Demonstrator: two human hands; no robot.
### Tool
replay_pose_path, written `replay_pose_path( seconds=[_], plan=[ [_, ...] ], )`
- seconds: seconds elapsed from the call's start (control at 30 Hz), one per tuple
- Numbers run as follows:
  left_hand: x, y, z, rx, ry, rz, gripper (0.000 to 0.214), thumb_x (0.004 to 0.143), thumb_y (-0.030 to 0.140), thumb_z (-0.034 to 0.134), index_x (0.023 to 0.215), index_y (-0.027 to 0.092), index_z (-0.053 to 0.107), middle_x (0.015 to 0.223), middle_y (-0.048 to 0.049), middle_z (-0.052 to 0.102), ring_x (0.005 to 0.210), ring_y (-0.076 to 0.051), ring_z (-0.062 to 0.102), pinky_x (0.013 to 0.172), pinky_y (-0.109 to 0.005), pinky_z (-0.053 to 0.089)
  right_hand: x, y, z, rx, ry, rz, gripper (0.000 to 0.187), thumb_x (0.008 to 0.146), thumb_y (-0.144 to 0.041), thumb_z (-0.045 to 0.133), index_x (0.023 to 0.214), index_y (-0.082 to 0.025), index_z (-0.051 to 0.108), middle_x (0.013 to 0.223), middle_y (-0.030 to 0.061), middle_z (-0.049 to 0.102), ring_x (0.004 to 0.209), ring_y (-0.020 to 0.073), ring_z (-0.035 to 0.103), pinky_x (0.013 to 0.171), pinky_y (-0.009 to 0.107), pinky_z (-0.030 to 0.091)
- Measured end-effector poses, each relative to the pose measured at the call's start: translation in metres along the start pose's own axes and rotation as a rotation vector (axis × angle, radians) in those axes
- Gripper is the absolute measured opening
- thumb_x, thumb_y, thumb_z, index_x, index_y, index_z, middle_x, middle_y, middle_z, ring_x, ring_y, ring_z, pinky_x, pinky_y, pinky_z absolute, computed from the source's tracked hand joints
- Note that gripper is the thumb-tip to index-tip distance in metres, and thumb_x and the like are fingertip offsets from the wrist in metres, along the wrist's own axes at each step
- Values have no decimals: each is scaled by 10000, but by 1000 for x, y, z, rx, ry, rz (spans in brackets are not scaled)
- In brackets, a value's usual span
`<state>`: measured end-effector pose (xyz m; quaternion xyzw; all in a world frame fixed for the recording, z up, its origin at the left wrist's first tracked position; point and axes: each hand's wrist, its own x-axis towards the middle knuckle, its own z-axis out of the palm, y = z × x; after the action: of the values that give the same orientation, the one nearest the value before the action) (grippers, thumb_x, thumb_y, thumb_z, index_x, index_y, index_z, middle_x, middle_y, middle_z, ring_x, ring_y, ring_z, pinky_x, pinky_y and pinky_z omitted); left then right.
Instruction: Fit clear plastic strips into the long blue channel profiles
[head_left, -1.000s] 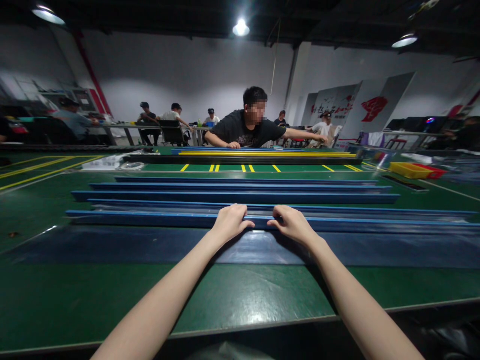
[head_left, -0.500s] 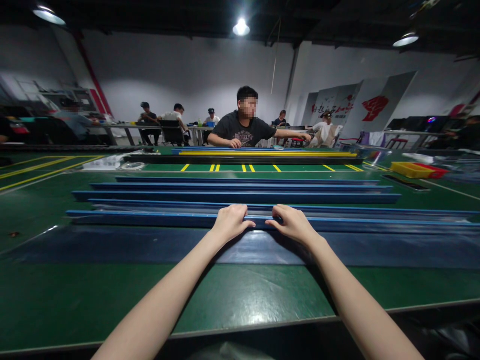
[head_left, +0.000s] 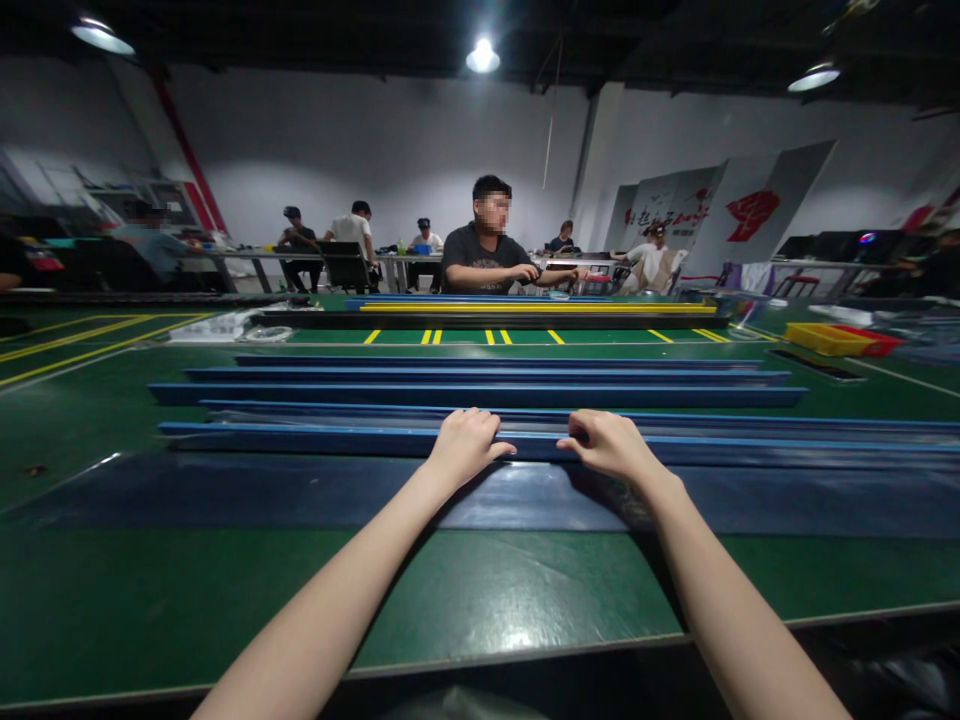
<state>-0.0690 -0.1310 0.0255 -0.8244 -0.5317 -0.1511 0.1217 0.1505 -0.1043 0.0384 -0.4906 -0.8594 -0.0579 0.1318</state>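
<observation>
A long blue channel strip (head_left: 300, 437) with raised edges lies across the table before me. My left hand (head_left: 469, 440) is closed over its near edge, thumb on the side facing me and fingers over the top. To the right, my right hand (head_left: 604, 440) grips the same strip, thumb in front and fingers curled behind the edge. A short stretch of the strip shows between both hands. Closer to me, a flat dark-blue translucent sheet (head_left: 247, 495) lies on the green table (head_left: 480, 580), partly under my forearms.
Several more blue strips (head_left: 480, 394) lie parallel beyond my hands. Farther back are a black bar (head_left: 480, 321) and a yellow strip (head_left: 540, 309). Yellow and red trays (head_left: 821, 339) stand at the right. A co-worker (head_left: 487, 245) sits opposite; other people sit behind.
The held strip has slid to the right. My right hand has moved right, widening the gap from my left hand. The co-worker's arms have shifted.
</observation>
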Motion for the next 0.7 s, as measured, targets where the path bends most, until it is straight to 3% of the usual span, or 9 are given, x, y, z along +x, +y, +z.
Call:
replay_pose_path(
  seconds=[0.37,0.7],
  plan=[
    [1,0,1,-35,-11,-51,318,769,480,561,791,163,564,837,-55,634,830,-203,582,687,-278,408,-5,13,-5,-30,-18,80,228,767,-425,507,716,-209,561,745,24,650,697,171,574,526,234,262],
    [3,-1,-1,-52,-12,-69,349,771,520,530,728,178,578,781,-39,635,795,-195,586,630,-258,390,-6,11,-3,-39,-13,26,203,790,-387,480,747,-201,550,770,31,636,710,163,566,573,234,302]
  ],
)
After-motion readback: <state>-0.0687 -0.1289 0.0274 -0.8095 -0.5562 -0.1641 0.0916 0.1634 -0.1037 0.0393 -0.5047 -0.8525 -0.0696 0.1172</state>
